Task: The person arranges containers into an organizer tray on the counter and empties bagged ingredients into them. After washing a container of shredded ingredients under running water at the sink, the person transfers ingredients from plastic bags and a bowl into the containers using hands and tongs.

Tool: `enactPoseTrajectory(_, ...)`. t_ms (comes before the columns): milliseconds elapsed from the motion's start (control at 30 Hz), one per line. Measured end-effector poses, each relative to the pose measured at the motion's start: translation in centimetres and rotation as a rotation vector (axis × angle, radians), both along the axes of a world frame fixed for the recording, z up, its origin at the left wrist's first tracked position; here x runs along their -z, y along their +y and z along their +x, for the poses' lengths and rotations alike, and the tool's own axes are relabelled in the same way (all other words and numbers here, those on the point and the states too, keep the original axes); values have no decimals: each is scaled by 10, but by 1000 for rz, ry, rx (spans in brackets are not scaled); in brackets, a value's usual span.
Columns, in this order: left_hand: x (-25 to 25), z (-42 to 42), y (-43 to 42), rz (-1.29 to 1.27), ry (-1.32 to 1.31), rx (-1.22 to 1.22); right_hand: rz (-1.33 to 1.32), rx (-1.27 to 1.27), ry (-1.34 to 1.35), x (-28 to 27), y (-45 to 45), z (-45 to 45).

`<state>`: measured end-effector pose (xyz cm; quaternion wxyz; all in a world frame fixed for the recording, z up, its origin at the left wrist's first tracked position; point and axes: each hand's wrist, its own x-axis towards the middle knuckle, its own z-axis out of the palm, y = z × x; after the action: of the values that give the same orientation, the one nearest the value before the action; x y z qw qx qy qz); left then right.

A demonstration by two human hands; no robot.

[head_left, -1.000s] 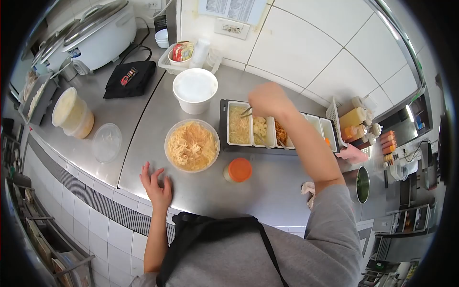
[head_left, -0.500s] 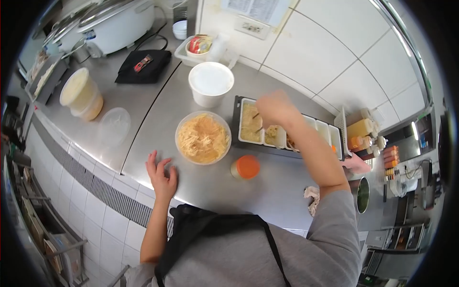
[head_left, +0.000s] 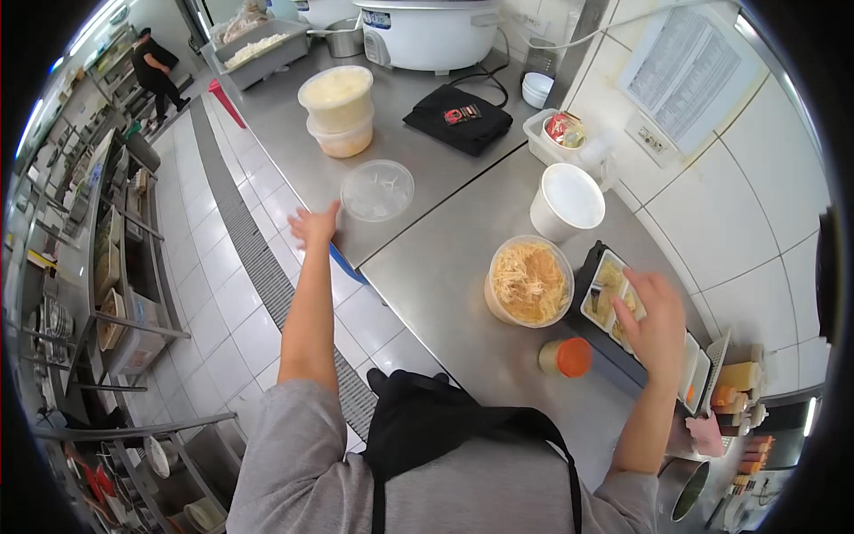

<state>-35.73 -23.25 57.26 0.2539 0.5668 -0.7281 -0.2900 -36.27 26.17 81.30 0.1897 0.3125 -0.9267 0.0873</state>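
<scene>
My left hand (head_left: 314, 227) reaches out over the counter's edge with its fingers spread and nothing in it. Close to its right, a clear round lid (head_left: 378, 190) lies flat on the steel. My right hand (head_left: 652, 325) is above a black tray of white compartments (head_left: 608, 294), fingers apart and holding nothing that I can see. A dark utensil handle (head_left: 595, 298) sticks up from the pale food in the nearest compartment. Left of the tray stands an uncovered round tub of yellowish shreds (head_left: 531, 280), and in front of it a jar with an orange lid (head_left: 572, 357).
A white lidded tub (head_left: 567, 203) stands behind the shreds. Farther along are two stacked tubs (head_left: 338, 109), a folded black cloth (head_left: 458, 120) and a large white cooker (head_left: 431, 31). Sauce bottles (head_left: 734, 392) stand at the right. A person (head_left: 156, 71) is far off on the tiled floor.
The view has turned left. My left hand has moved from the counter edge by the shreds toward the clear lid. My right hand has let go of the utensil, which stays in the compartment.
</scene>
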Motion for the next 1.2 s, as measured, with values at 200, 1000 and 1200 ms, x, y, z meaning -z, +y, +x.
enactPoseTrajectory(200, 51, 56, -32, 865, 793, 64, -241, 207, -75, 32, 59, 33)
enactPoseTrajectory(1000, -89, 46, 248, -776, 453, 1491, -350, 159, 20, 69, 61, 56)
enactPoseTrajectory(1200, -91, 25, 260, -832, 315, 1863, -352, 158, -10, 74, 63, 67)
